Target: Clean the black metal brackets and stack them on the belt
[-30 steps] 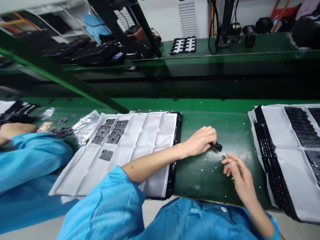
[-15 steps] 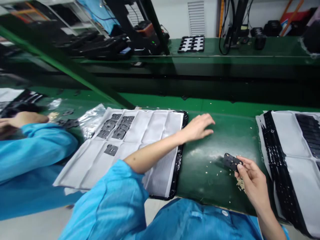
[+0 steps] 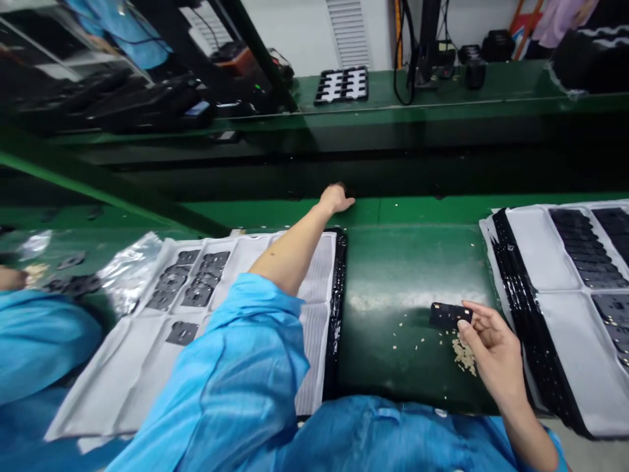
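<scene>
My right hand (image 3: pixel 496 354) pinches one end of a small black rectangular plastic part (image 3: pixel 449 315) with several pale spots on its face. The part is held just above the green work surface (image 3: pixel 403 262). Below it and close to my fingers lies a pile of tiny cream-coloured pieces (image 3: pixel 464 355), with a few scattered to the left. My left hand (image 3: pixel 336 198) is stretched far forward to the green strip at the foot of the dark barrier. Its thumb sticks out to the right; the other fingers are hidden, beside a small dark thing I cannot make out.
A white-lined tray (image 3: pixel 118 367) with flat black parts lies under my left arm. At right stands a stack of black trays (image 3: pixel 531 314), the top one holding rows of black parts. A co-worker's sleeve (image 3: pixel 44 341) is at far left. A green beam (image 3: pixel 98 187) slants across.
My left hand has gone forward from over the work surface to the strip by the barrier. The black part in my right hand has turned more level. The view has shifted right.
</scene>
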The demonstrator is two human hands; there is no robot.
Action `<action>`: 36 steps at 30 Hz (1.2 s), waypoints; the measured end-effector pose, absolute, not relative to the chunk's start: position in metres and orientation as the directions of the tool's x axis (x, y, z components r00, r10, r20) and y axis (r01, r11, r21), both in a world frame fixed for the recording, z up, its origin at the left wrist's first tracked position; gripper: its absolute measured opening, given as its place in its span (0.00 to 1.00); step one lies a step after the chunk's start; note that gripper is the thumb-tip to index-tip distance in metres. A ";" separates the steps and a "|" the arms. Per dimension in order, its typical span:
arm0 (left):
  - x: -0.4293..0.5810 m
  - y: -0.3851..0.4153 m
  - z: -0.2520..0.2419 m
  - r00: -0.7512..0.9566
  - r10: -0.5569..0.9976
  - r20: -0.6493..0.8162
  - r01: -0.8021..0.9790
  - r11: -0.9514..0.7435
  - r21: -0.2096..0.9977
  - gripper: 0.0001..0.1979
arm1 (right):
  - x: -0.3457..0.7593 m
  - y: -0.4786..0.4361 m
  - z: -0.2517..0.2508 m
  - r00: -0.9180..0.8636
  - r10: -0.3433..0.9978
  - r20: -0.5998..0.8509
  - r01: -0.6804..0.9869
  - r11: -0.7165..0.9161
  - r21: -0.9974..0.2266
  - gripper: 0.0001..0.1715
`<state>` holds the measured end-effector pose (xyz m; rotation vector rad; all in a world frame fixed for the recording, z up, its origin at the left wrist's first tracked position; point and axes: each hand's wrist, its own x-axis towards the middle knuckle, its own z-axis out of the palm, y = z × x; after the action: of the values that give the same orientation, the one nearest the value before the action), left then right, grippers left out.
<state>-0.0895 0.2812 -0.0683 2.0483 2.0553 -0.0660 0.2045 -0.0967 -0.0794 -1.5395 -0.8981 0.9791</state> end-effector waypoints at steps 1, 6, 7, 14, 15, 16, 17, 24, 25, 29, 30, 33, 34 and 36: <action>-0.087 0.278 -0.067 0.029 0.981 -0.191 0.990 -0.002 0.138 0.19 | 0.203 -0.096 -0.078 0.383 0.915 -0.129 0.052 -0.161 -0.986 0.26; -0.053 0.227 -0.061 0.225 0.968 -0.110 0.953 -0.194 0.234 0.19 | 0.199 -0.095 -0.070 0.386 0.919 -0.079 0.080 -0.118 -0.990 0.21; -0.042 0.211 -0.062 0.301 0.947 -0.109 0.926 -0.263 0.271 0.20 | 0.198 -0.095 -0.068 0.386 0.920 -0.067 0.092 -0.111 -0.990 0.21; 0.015 0.112 -0.073 0.708 0.691 -0.143 0.660 -0.577 0.482 0.14 | 0.195 -0.100 -0.060 0.373 0.928 0.011 0.150 -0.049 -0.987 0.18; 0.015 0.105 -0.071 0.718 0.685 -0.119 0.642 -0.587 0.494 0.15 | 0.197 -0.101 -0.059 0.375 0.927 0.015 0.149 -0.044 -0.988 0.17; 0.013 0.098 -0.068 0.723 0.685 -0.089 0.623 -0.592 0.511 0.15 | 0.199 -0.102 -0.058 0.384 0.923 0.020 0.147 -0.040 -0.988 0.17; 0.009 0.092 -0.065 0.727 0.684 -0.061 0.604 -0.594 0.531 0.16 | 0.201 -0.103 -0.057 0.402 0.915 0.026 0.149 -0.038 -0.988 0.17; -0.038 -0.004 -0.084 0.748 0.651 -0.130 0.630 -0.636 0.444 0.37 | 0.223 -0.117 -0.055 0.672 0.725 0.151 0.217 0.002 -0.976 0.22; -0.043 -0.024 -0.092 0.748 0.647 -0.150 0.645 -0.652 0.398 0.41 | 0.225 -0.119 -0.057 0.692 0.703 0.164 0.214 0.017 -0.977 0.22; -0.037 -0.087 -0.123 0.716 0.684 -0.138 0.693 -0.674 0.257 0.52 | 0.225 -0.122 -0.063 0.731 0.654 0.194 0.169 0.103 -0.980 0.20; -0.027 -0.094 -0.128 0.721 0.682 -0.123 0.687 -0.681 0.254 0.54 | 0.224 -0.121 -0.063 0.735 0.650 0.195 0.152 0.122 -0.981 0.20; 0.018 -0.096 -0.136 0.751 0.657 -0.065 0.641 -0.702 0.310 0.56 | 0.223 -0.119 -0.061 0.745 0.635 0.207 0.137 0.158 -0.978 0.19; 0.035 -0.093 -0.137 0.759 0.649 -0.043 0.621 -0.703 0.346 0.56 | 0.224 -0.119 -0.059 0.748 0.627 0.218 0.142 0.170 -0.975 0.19; 0.063 -0.082 -0.137 0.771 0.637 0.007 0.570 -0.694 0.440 0.54 | 0.226 -0.121 -0.057 0.753 0.613 0.240 0.151 0.195 -0.969 0.18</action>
<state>0.0625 -0.0824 -0.1366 2.5473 0.9144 0.2213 0.2256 -0.1210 -0.0570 -1.3620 -0.6916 0.3626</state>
